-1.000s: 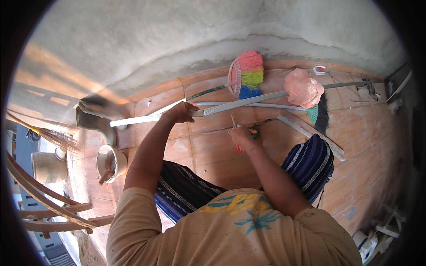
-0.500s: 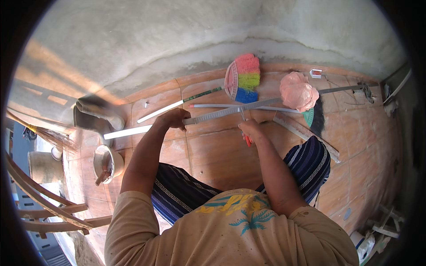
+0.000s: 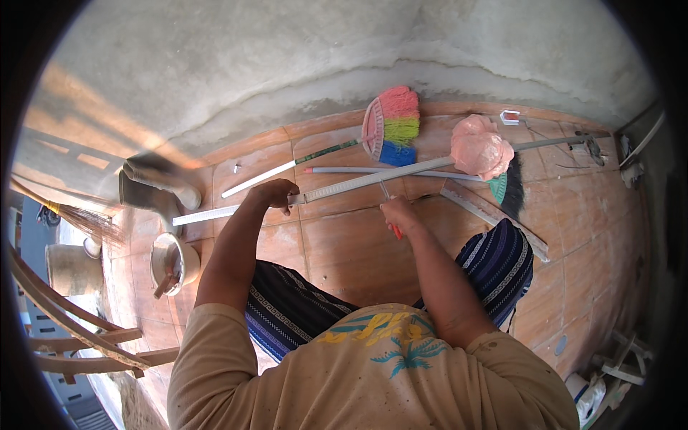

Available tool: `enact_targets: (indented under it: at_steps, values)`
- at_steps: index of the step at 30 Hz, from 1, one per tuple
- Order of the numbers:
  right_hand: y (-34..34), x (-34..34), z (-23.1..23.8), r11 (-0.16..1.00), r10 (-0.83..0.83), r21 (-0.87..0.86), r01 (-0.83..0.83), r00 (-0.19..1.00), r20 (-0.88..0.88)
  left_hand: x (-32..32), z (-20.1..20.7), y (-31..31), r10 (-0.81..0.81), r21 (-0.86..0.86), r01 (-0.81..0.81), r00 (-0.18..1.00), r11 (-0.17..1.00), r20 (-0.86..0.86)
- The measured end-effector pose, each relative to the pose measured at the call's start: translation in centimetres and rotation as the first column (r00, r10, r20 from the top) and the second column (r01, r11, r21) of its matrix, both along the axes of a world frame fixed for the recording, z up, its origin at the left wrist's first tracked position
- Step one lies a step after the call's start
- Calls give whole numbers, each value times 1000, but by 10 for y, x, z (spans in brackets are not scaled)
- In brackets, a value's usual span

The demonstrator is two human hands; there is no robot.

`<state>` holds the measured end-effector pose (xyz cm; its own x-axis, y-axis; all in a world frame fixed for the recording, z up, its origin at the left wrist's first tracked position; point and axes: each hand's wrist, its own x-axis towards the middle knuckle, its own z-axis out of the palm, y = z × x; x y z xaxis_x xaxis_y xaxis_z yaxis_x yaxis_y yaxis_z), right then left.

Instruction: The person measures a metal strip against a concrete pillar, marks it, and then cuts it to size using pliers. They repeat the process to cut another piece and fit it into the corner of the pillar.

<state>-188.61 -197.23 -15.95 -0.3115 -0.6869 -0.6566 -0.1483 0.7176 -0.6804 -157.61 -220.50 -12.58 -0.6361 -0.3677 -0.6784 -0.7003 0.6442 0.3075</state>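
Note:
My left hand [image 3: 274, 193] is wrapped around a long, straight, light grey pole [image 3: 344, 189] with a ribbed or slotted surface. The pole slants across the floor, its white end to the left and its far part passing a pink, crumpled, rounded thing [image 3: 481, 147]. Closed in my right hand [image 3: 399, 213] is a red-handled tool [image 3: 384, 189] with a thin metal end, close to the pole's near side; its exact kind is hard to make out. Behind the pole lies a broom [image 3: 390, 127] with pink, yellow-green and blue bristles.
A second broom [image 3: 498, 188], green with black bristles, lies under the pink thing. Right of my right hand is a flat board [image 3: 494, 218]. Rubber boots [image 3: 154, 190] and a pale bucket [image 3: 192, 265] stand left. Wooden chair-like curves [image 3: 79, 315] are at far left, a wall [image 3: 344, 50] ahead.
The pole has shifted slightly to the right, with my left hand still around it. My right hand and the red-handled tool have moved a little left and toward me.

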Motion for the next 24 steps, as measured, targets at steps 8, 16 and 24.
enact_targets:
  at_steps: [8, 16, 24]
  values:
    - [-1, 3, -22, 1000, 10, 24, -9, 999, -49, -27, 17, 23, -31, 53, 22, 983, 998, 183]
    - [-9, 8, -26, 999, 34, 10, -34, 996, -77, -120, 14, 62, -82, -307, -1, 963, 952, -256]
    - [-9, 6, -35, 979, 62, -177, -100, 976, -209, -152, -28, 84, -68, -77, 65, 997, 995, -28]
